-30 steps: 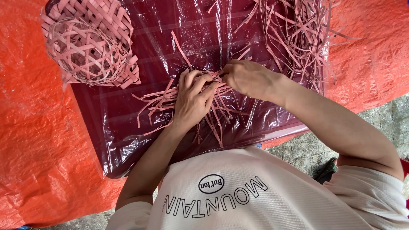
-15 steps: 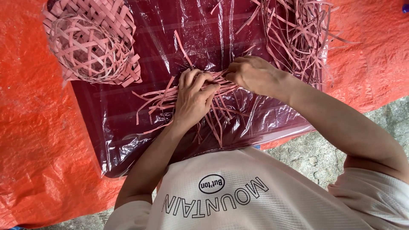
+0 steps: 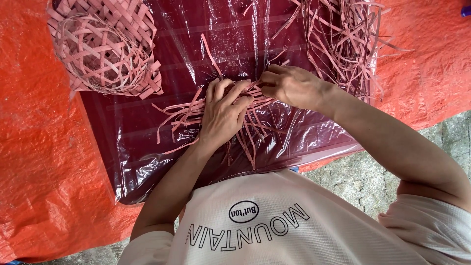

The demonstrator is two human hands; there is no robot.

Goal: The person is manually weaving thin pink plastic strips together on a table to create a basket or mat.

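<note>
Maroon plastic sheet (image 3: 147, 147), hands (image 3: 223, 115) pinching pink strips (image 3: 181, 115)

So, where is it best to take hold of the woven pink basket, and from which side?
Probably grip the woven basket at its thick rim, from the near right side. It lies tilted, the opening faces that way, and the rim strips look doubled; the open lattice wall seems too thin.

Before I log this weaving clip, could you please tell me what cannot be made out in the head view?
- How the pink strips cross under the left hand: the palm covers them.
- Whether the right hand pinches a strip: its fingertips curl out of sight.
- The loose strip pile: cut off by the top edge.
- The woven basket: its upper rim is cut off by the top edge too.
</note>
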